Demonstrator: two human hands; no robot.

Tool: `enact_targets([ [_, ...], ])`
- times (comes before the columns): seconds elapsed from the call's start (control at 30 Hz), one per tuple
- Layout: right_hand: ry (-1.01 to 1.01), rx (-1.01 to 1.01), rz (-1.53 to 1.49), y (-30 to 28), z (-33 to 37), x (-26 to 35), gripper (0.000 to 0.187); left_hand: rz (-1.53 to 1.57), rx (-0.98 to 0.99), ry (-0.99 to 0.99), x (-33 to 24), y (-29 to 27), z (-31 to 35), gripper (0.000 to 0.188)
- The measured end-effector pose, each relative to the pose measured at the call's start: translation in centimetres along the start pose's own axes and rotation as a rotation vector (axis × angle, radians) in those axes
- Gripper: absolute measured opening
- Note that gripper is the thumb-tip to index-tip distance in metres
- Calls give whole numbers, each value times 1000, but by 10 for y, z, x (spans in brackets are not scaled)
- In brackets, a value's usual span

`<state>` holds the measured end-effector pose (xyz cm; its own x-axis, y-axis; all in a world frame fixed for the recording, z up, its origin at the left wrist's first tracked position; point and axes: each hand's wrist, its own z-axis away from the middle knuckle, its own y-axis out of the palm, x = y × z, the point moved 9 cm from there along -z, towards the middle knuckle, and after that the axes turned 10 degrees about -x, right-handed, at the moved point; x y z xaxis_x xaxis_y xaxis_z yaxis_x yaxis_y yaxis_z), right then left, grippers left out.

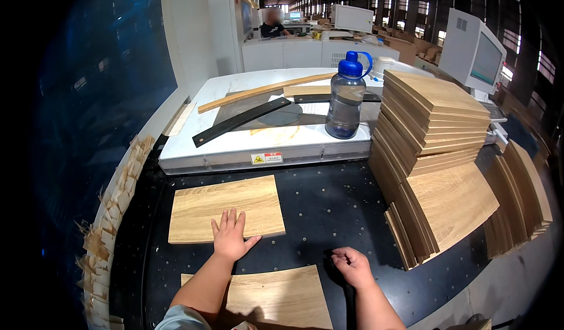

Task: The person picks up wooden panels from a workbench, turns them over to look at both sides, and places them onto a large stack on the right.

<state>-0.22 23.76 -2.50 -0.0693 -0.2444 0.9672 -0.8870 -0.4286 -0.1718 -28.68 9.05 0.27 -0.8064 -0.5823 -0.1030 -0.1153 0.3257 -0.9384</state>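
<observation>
Flat on a wood-grain board [202, 206] lies my left hand [230, 236], fingers spread and thumb at the board's near edge. That board rests on the black table with small studs [311, 201]. Over the table to the right, my right hand [352, 266] is curled with its fingers drawn in, and nothing shows in it. A second wood-grain board [279, 297] lies nearest me, between my forearms, its left part covered by my left arm. To the right of my right hand rises a tall stack of wood-grain boards [452, 195].
Beyond the table stands a white machine bed [194, 148] holding a blue-capped water bottle [345, 104], a black bar [241, 121] and wooden strips [258, 93]. More boards [517, 198] stand at the far right. Torn edging [111, 212] lines the left. A person [273, 27] sits in the background.
</observation>
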Motion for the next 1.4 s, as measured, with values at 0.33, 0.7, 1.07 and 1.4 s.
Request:
enact_targets([
  [0.33,15,-5,0,0,0,-1,15,-12,19,-2,0,0,0,78],
  [0.7,-5,-2,-4,0,0,-1,16,-9,13,-1,3,5,0,81],
  [1.07,24,11,-26,1,0,-4,16,3,22,-13,0,-1,0,80],
  [1.4,53,57,11,2,1,-2,15,-21,57,-7,2,5,0,82],
])
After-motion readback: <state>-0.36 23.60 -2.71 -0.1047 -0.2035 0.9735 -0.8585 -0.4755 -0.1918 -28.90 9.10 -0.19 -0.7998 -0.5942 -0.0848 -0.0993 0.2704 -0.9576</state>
